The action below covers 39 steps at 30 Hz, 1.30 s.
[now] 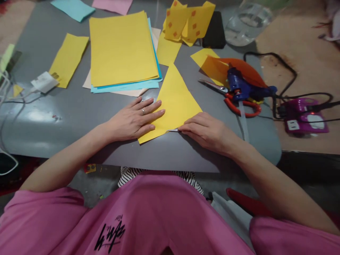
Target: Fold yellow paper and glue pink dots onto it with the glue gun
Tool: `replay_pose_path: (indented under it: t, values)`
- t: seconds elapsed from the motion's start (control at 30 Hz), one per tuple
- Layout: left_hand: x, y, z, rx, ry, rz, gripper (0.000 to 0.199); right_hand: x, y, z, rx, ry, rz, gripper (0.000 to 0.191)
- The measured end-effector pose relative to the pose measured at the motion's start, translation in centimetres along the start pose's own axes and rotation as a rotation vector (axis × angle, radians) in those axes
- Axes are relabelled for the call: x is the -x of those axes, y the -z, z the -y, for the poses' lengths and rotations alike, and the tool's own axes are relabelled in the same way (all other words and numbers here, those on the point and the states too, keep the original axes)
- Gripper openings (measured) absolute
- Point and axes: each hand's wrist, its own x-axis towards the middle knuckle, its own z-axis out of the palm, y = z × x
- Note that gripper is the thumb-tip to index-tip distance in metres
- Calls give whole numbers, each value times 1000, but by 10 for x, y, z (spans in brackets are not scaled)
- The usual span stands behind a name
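A folded yellow paper lies on the grey table close to me, its point facing away. My left hand rests flat on its left side with fingers stretched out, one wearing a ring. At the lower right edge, my right hand is closed in a pinch. From its fingertips a thin, silvery pointed blade reaches left along the paper's near edge, where a small lifted bit shows. The blade's other end is hidden inside the hand.
Beyond lies a stack of yellow sheets over light blue ones. Red-handled scissors and a blue glue gun lie on the right, its cord running to a purple power socket. A glass jar and black phone stand farther back.
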Motion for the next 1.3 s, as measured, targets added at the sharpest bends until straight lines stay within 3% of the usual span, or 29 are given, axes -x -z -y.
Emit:
replay_pose_path:
  t: [0.53,0.83,0.93,1.03,1.3]
  values:
    - [2,3,5,29,-17,-21,58,-3,-9,12,18,-21,-34,23]
    - [-1,-6,-39,-17,92,-147,49,2,7,-10,63,-76,44,24]
    - [5,-3,-33,11,15,-184,45,3,7,-12,-14,-118,51,26]
    - [11,0,-20,43,-78,-121,51,2,4,-10,-54,-135,34,27]
    - [11,2,-13,28,-78,-51,52,-1,1,0,-48,-99,31,26]
